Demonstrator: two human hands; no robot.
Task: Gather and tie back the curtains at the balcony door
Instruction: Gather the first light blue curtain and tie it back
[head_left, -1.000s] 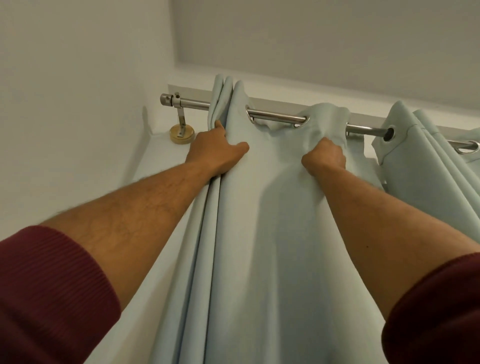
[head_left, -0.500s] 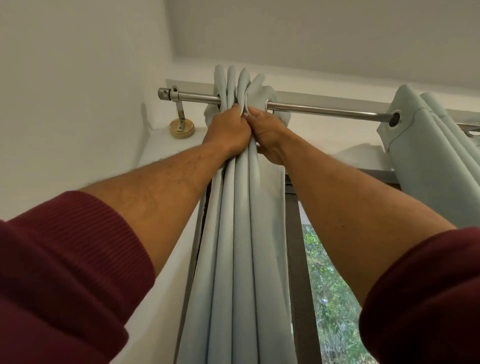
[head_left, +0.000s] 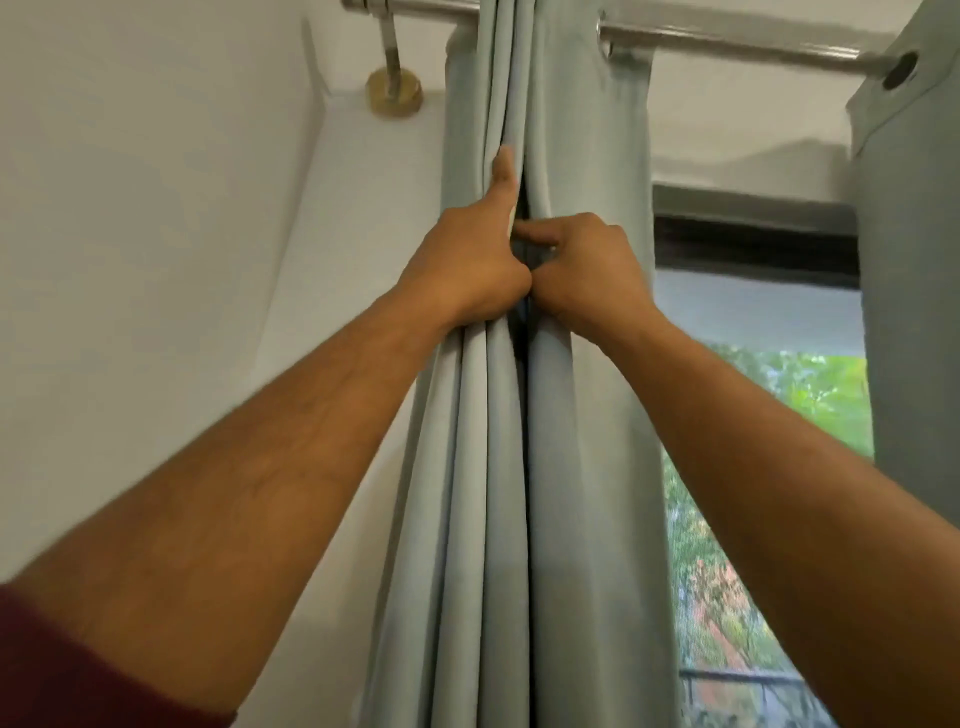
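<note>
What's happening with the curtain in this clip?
A person is bunching the left curtain panel into folds near the left end of the rod. The left hand grips the folds with its thumb pointing up along them; the right hand pinches the neighbouring folds beside it. The second panel hangs at the right, with window showing between. No tie-back is visible yet.

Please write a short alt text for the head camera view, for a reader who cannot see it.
Two bare hands grip a pale blue curtain bunched into folds at the left of a balcony door: the left hand and the right hand close together. Above runs a metal rod; a second curtain hangs at right.
</note>
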